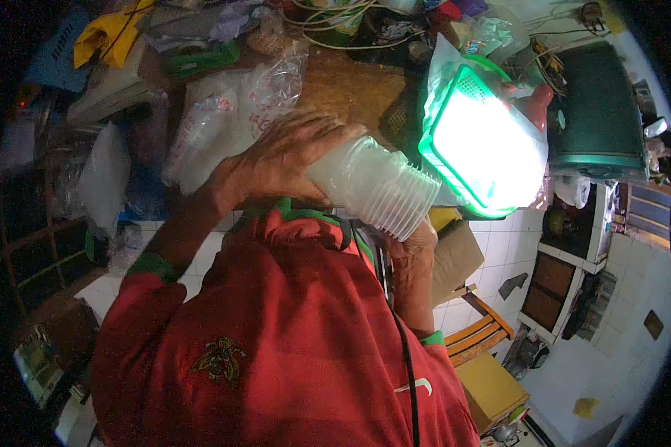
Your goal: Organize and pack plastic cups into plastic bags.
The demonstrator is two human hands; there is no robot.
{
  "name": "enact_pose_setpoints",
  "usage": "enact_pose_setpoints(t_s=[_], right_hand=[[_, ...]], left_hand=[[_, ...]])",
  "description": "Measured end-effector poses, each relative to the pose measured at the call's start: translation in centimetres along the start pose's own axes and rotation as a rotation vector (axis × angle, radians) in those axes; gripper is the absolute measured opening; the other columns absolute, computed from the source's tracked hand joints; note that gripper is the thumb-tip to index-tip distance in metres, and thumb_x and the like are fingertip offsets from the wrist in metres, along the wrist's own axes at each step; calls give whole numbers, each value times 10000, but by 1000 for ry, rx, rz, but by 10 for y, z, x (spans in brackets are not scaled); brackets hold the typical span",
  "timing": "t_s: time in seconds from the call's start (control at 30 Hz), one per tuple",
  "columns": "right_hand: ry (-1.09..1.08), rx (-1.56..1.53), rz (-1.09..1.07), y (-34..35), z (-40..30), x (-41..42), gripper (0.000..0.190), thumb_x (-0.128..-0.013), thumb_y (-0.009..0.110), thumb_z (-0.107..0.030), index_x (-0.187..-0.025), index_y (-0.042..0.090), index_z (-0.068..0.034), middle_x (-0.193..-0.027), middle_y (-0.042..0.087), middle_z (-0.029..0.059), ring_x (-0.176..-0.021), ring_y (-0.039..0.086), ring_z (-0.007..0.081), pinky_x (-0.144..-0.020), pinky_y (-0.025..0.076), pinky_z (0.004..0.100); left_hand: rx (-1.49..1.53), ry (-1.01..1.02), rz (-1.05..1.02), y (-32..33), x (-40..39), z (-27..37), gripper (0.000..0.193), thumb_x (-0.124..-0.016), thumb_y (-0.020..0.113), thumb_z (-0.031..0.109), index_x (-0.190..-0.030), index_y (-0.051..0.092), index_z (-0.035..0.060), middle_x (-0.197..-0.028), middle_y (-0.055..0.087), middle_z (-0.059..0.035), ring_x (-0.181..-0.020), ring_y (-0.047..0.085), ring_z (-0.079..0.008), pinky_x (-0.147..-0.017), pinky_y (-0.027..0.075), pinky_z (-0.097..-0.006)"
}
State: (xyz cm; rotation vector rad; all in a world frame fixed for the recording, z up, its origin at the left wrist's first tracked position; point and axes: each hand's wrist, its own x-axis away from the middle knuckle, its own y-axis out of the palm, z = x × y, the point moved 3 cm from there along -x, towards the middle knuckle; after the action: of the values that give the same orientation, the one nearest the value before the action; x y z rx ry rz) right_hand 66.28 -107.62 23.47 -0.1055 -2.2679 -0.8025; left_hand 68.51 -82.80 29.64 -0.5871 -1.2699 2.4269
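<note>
A tilted stack of clear plastic cups [388, 187] lies between my two hands, close to my chest. My left hand [291, 153] spans the upper left end of the stack, fingers bent over it. Under the rims at the lower right end is my right hand [416, 240], its fingers mostly hidden behind the cups. Just left of my left hand, a clear plastic bag with red print [201, 128] rests on the wooden table [346, 78]. To the right of the stack stands a green plastic basket [433, 153] with a brightly lit white surface inside.
A yellow cloth or bag [109, 36] and a coiled cable [335, 22] lie along the far side. Further right are a red object [537, 106] and a large dark green box-like thing [598, 106]. A cardboard box [458, 260] and a wooden chair [478, 329] stand at the lower right.
</note>
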Motion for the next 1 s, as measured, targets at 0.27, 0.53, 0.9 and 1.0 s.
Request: enact_pose_setpoints(t_s=[0.27, 0.53, 0.9, 1.0], right_hand=[[-620, 824, -184, 37, -54, 52, 912, -859, 691, -541, -1485, 346, 25, -1382, 528, 173, -1291, 497, 287, -1071, 416, 438], [-471, 744, -391, 27, -48, 66, 1110, -697, 778, -653, -1446, 376, 59, -1437, 465, 195, -1321, 465, 305, -1095, 364, 444], [-511, 1229, -963, 98, -69, 51, 308, -787, 770, -146, -1037, 722, 29, -1038, 690, 146, -966, 631, 260, -810, 477, 379], [-622, 1299, -1013, 103, -60, 45, 189, -811, 741, -106, -934, 718, 35, -922, 694, 125, -902, 633, 257, -792, 472, 375]], left_hand=[[226, -90, -134, -3, 20, 27, 1003, -580, 882, 457, -1363, 478, -24, -1218, 618, -225, -1071, 629, -400, -928, 500, -475], [289, -139, -252, 0, 28, 34, 938, -614, 883, 431, -1333, 502, -36, -1242, 606, -231, -1147, 588, -410, -987, 460, -467], [580, 147, -534, -19, 16, 0, 871, -536, 893, 381, -1238, 591, -37, -1161, 651, -221, -1130, 612, -365, -978, 458, -427], [552, 180, -507, -14, 19, -1, 950, -518, 891, 440, -1275, 570, -37, -1167, 652, -225, -1129, 611, -370, -975, 460, -423]])
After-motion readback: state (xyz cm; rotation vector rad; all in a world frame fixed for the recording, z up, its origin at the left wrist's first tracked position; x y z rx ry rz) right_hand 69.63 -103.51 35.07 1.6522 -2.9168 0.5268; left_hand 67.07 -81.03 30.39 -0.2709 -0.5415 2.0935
